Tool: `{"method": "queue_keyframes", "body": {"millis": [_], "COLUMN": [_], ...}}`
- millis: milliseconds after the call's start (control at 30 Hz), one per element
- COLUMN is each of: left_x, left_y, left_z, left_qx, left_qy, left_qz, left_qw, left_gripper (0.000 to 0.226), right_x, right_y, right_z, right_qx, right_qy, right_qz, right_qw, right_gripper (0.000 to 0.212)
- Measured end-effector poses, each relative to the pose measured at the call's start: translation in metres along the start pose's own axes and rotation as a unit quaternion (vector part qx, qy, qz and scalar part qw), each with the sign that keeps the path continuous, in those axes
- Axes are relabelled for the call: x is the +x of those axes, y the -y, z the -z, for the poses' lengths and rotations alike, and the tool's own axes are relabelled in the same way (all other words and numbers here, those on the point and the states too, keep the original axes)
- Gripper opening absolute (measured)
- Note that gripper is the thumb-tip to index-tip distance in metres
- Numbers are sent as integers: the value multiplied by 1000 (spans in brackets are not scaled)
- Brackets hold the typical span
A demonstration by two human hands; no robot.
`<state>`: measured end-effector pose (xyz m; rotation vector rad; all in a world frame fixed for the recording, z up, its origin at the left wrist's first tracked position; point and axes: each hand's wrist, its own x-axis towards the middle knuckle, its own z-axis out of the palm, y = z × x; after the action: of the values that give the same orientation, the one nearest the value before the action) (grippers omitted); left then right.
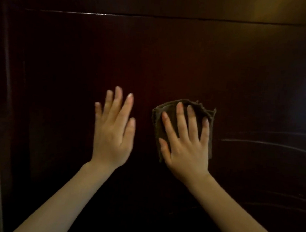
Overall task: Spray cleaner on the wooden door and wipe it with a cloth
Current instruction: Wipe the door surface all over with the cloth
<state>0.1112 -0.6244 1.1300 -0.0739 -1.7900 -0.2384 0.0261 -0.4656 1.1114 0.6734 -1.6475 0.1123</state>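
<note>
Just right of the frame's middle, your right hand [186,144] presses a folded cloth [169,107] flat against the door [170,54], fingers spread and straight over it. The cloth stands taller than wide, its top edge above your fingertips. Your left hand [113,131] lies flat on bare wood just beside it, to the left, fingers straight, holding nothing. Faint curved streaks [263,143] run toward the right edge. Wiping looks under way, and a sideways sweep would fall to the right hand.
</note>
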Motion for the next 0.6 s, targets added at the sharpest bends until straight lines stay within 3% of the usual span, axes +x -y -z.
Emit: {"method": "queue_keyframes", "body": {"millis": [67, 167, 367, 467, 533, 600], "left_x": [18, 35, 26, 23, 23, 23], "left_y": [-24, -49, -54, -53, -54, -54], "left_z": [-12, -33, -59, -62, -62, -61], "left_qx": [-6, -5, 134, 166, 171, 173], "left_qy": [-8, -5, -15, -20, -23, -22], "left_qz": [-51, -59, -77, -92, -90, -91], "left_qw": [999, 998, 988, 982, 981, 980], "left_gripper": [49, 48, 54, 56, 56, 55], "right_x": [-14, -31, -35, -30, -34, -43], "right_y": [-3, -20, -74, -65, -47, -33], "right_z": [-1, 1, 9, 9, 6, 3], "right_qx": [-6, -14, -37, -32, -32, -33], "right_qy": [3, 11, -14, -24, -14, 13], "right_qz": [30, 48, -83, -160, -167, -113], "right_qw": [1000, 999, 996, 986, 985, 993], "right_gripper": [58, 59, 61, 61, 61, 62]}}
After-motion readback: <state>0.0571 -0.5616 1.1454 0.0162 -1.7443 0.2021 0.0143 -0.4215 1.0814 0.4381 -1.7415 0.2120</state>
